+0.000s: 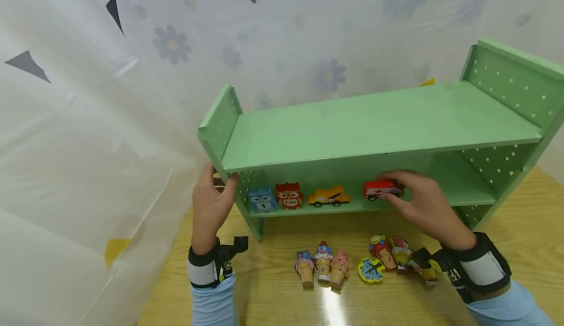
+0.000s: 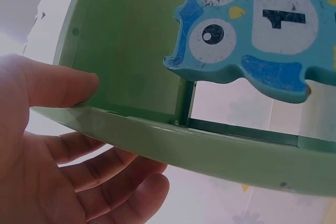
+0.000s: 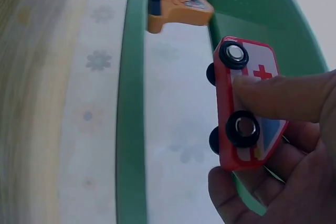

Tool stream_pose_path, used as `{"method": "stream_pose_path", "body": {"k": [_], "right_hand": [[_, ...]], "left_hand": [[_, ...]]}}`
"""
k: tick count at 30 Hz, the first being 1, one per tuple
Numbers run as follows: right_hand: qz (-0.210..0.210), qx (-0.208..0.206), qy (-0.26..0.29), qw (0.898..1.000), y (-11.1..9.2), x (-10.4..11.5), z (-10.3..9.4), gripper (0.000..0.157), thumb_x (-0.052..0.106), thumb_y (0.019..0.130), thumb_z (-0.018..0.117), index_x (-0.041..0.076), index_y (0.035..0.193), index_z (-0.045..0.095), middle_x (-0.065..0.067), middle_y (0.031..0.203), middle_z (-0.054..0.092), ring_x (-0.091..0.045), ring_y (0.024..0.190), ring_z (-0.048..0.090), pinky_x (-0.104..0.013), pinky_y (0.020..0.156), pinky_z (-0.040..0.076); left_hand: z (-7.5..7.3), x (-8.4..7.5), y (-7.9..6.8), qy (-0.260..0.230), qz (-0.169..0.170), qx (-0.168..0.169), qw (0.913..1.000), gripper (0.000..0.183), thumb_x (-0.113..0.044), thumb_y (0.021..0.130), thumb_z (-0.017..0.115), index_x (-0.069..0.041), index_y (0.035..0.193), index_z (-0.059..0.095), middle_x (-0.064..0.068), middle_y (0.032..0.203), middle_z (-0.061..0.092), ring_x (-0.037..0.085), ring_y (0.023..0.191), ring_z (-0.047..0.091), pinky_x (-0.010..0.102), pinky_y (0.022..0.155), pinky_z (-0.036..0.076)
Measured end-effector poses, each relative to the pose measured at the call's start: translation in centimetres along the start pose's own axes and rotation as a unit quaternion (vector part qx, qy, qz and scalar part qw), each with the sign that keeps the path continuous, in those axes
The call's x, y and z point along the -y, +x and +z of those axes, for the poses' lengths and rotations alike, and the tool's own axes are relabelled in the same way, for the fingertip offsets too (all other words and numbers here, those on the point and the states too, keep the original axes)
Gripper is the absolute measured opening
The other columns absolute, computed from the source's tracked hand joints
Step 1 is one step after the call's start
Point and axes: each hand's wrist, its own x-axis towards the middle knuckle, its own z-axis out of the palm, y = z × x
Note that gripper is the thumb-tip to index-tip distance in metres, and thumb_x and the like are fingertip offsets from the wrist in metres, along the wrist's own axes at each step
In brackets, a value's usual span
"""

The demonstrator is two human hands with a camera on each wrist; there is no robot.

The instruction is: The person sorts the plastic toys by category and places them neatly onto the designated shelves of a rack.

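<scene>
My right hand (image 1: 418, 201) pinches a red toy ambulance (image 1: 378, 189) with a cross on its side, thumb on the near face and fingers behind. In the right wrist view the ambulance (image 3: 247, 103) shows its black wheels, at the shelf's lower level. My left hand (image 1: 213, 201) holds the left side panel of a green shelf (image 1: 352, 125), thumb on one side of the edge, fingers on the other. Beside that panel stand a blue owl (image 1: 263, 199) marked 1 and a red owl (image 1: 289, 196) marked Two. An orange tow truck (image 1: 329, 197) sits between the red owl and the ambulance.
On the wooden table (image 1: 264, 296) before the shelf lie several ice cream cone toys (image 1: 323, 262). Right of them are a yellow-rimmed blue toy (image 1: 371, 270) and several small figures (image 1: 401, 253). A flower-printed sheet (image 1: 286, 37) hangs behind.
</scene>
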Motion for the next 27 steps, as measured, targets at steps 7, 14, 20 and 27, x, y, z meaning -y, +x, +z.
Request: {"method": "stream_pose_path", "body": {"k": [7, 14, 20, 27], "right_hand": [[-0.006, 0.031, 0.014, 0.999, 1.2, -0.4, 1.6, 0.035, 0.004, 0.078, 0.074, 0.006, 0.112, 0.066, -0.016, 0.106, 0.070, -0.017, 0.072, 0.059, -0.032, 0.060, 0.040], [0.009, 0.056, 0.027, 0.998, 1.4, -0.9, 2.4, 0.029, 0.007, 0.083, 0.071, 0.004, 0.111, 0.066, -0.019, 0.108, 0.069, -0.018, 0.072, 0.058, -0.038, 0.063, 0.046], [0.013, 0.068, 0.025, 0.997, 1.3, -1.2, 2.7, 0.029, 0.007, 0.083, 0.070, 0.002, 0.111, 0.065, -0.020, 0.107, 0.068, -0.031, 0.089, 0.063, -0.049, 0.070, 0.052], [0.023, 0.095, 0.028, 0.995, 1.3, -1.2, 2.8, 0.030, 0.005, 0.085, 0.067, 0.001, 0.115, 0.063, -0.022, 0.111, 0.066, -0.035, 0.094, 0.062, -0.053, 0.073, 0.052]], "left_hand": [[0.0, 0.2, 0.0, 0.000, 0.005, -0.003, 1.0000, 0.043, -0.028, 0.093, 0.059, -0.016, 0.133, 0.050, 0.012, 0.110, 0.064, 0.025, 0.088, 0.065, 0.044, 0.071, 0.058], [0.1, 0.1, 0.1, 0.000, 0.013, -0.008, 0.9999, 0.043, -0.029, 0.093, 0.058, -0.015, 0.133, 0.050, 0.012, 0.110, 0.065, 0.024, 0.088, 0.065, 0.043, 0.070, 0.059], [0.1, 0.2, 0.1, 0.003, 0.010, -0.007, 0.9999, 0.042, -0.028, 0.093, 0.058, -0.015, 0.132, 0.050, 0.011, 0.110, 0.064, 0.024, 0.088, 0.065, 0.043, 0.071, 0.059], [0.0, 0.1, 0.2, 0.002, 0.014, -0.005, 0.9999, 0.042, -0.028, 0.093, 0.058, -0.015, 0.133, 0.050, 0.011, 0.113, 0.063, 0.025, 0.091, 0.063, 0.044, 0.073, 0.058]]}}
